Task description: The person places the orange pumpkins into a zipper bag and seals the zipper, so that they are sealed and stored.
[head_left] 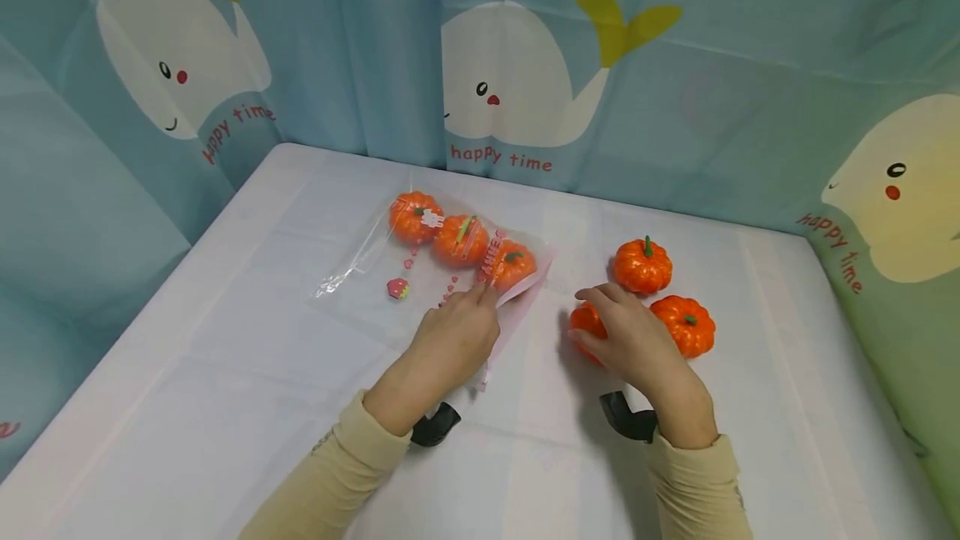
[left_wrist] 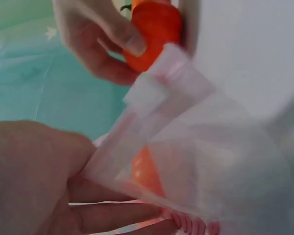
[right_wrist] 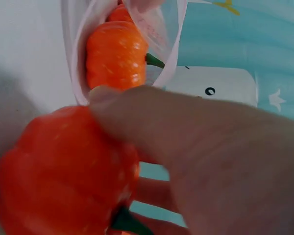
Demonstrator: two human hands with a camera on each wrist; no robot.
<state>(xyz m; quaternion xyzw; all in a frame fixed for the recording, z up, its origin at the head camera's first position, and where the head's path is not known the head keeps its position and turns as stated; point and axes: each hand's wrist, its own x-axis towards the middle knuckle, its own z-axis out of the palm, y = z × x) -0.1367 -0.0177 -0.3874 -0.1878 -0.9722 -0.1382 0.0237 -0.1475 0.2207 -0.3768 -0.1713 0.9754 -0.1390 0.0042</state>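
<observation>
- The left hand [head_left: 450,338] pinches the edge of the clear bag [head_left: 363,269] near its mouth.
- The bag lies on the left part of the white table [head_left: 225,373], and its mouth gapes toward the right.
- Three orange pumpkins sit in the bag in a slanting row: the far-left one [head_left: 409,222], the middle one [head_left: 457,244] and the near-right one [head_left: 514,270], just inside the mouth.
- The right hand [head_left: 636,338] grips the held pumpkin [head_left: 584,321], with thumb and fingers around it, outside the bag and to its right. I cannot tell if this pumpkin touches the table.
- Two loose pumpkins are on the right: the far one [head_left: 642,267] and the near one [head_left: 690,329], partly behind the right hand.
- Behind the table hangs a blue cloth [head_left: 390,48] with white whales [head_left: 517,57].
</observation>
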